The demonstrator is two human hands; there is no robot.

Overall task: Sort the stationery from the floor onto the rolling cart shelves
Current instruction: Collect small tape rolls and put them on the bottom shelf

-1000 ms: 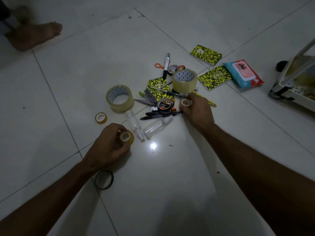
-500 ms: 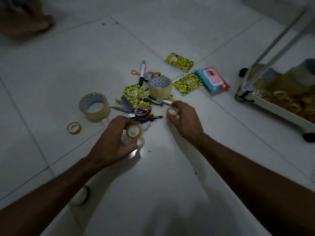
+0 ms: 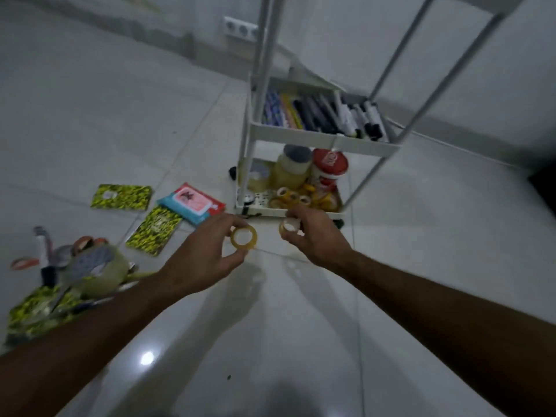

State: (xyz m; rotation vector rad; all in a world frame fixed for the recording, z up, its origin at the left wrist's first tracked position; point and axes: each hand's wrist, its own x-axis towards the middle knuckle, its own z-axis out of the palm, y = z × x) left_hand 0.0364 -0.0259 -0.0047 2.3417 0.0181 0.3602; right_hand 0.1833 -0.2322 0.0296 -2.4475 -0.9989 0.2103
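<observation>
Pinching one small tape roll [image 3: 243, 238] in the left hand [image 3: 202, 260] and another [image 3: 289, 227] in the right hand [image 3: 313, 236], just near the cart's bottom shelf [image 3: 288, 209], risks a loose-fingered drop rolling across the floor [image 3: 90, 115].

one view only, head cam, worn by the person, so no second view to share any part of the scene. it looks fwd and steeply down over both forearms, which run in from the bottom corners. left hand [image 3: 207, 251] and right hand [image 3: 313, 236] sit near frame centre, close to the lens. wide-angle: the rolling cart [image 3: 316, 139] posts splay outward toward the top edge, floor tile lines bend. cart stands just beyond the hands, upper right of centre. floor clutter at the left edge is blurred. wall socket strip [image 3: 240, 27] far off, top of frame.
</observation>
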